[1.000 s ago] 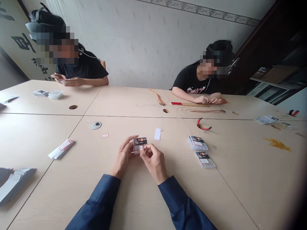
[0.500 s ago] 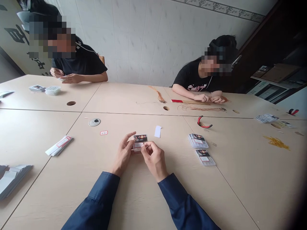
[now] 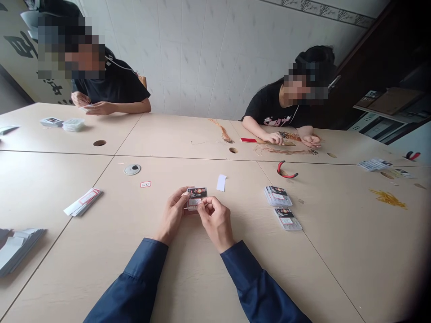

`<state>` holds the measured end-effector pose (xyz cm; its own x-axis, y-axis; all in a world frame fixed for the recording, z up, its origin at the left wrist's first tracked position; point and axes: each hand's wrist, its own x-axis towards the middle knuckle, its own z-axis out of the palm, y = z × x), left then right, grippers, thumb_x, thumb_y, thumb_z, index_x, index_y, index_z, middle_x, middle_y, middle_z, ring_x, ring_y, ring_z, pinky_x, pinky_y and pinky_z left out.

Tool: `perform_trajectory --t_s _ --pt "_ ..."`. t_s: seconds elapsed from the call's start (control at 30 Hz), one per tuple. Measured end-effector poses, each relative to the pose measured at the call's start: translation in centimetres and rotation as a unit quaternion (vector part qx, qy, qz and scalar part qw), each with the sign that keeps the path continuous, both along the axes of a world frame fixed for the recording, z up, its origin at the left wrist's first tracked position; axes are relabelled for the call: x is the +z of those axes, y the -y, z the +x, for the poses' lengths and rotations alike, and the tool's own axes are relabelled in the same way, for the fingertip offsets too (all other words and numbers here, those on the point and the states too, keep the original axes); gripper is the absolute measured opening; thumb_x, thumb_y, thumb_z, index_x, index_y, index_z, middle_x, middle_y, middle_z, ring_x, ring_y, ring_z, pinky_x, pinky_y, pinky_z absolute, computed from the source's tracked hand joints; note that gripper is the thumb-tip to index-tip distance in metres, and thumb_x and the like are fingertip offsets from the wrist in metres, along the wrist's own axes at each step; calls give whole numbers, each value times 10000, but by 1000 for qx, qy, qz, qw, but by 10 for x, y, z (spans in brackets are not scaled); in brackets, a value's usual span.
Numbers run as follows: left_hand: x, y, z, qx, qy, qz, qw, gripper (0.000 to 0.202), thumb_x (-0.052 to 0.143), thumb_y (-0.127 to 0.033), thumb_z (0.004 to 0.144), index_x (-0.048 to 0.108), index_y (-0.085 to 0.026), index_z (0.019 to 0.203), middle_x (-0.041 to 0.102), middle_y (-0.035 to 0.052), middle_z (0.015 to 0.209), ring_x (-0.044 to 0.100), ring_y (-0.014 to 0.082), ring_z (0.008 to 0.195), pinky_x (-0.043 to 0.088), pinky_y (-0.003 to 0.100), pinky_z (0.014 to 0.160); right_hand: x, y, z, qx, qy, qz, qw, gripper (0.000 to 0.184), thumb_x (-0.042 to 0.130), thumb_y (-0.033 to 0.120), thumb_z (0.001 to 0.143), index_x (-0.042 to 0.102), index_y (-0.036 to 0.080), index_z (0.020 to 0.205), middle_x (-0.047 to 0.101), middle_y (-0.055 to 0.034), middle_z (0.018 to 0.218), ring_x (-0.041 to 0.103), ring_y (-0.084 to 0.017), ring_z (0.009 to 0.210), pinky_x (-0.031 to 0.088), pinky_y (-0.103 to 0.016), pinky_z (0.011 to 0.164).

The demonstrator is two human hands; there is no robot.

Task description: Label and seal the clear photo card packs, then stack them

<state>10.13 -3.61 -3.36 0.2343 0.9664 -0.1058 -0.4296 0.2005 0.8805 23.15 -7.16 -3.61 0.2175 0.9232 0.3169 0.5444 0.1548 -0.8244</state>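
Note:
A small flat clear plastic box [image 3: 197, 192] with a black printed card is in my left hand [image 3: 174, 207], thumb on its left edge and fingers around behind it. My right hand [image 3: 217, 220] is closed in a pinch at the box's lower right, its fingertips on a white label with a red border [image 3: 194, 202]. Exactly how much of the label is between those fingers is hidden. Just beyond the box lies a small white paper slip [image 3: 221, 182]. One red-bordered label [image 3: 146, 184] rests on the table to the left.
Stacked plastic boxes [image 3: 278, 196] and a single box [image 3: 288, 219] lie to the right, near red-handled pliers [image 3: 286, 170]. At left are label strips [image 3: 83, 202] and a paper stack [image 3: 20, 250]. Across the table [image 3: 188, 148], two people handle small items and orange cords [image 3: 222, 131].
My left index finger, raised before, has folded down against the box. The right hand barely moves at the label. Across the table, the person at right has spread their hands apart.

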Motion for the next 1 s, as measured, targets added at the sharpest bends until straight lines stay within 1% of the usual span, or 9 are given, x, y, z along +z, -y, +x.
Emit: perform_trajectory --t_s 0.4,1.0 --pt "-2 0 -1 -13 19 8 1000 359 649 -406 849 641 -158 1110 715 123 1101 697 219 870 551 308 740 1 0 -1 -7 -4 3 1000 230 536 382 874 589 181 778 498 53 497 437 -105 444 362 -211 505" --pt "1 0 0 -11 17 2 1000 399 690 -426 803 654 -162 1100 720 130 1098 707 250 884 563 348 754 -1 -1 -2 -19 -4 -1 1000 200 546 362 859 584 188 768 509 51 500 444 -109 443 366 -215 500"
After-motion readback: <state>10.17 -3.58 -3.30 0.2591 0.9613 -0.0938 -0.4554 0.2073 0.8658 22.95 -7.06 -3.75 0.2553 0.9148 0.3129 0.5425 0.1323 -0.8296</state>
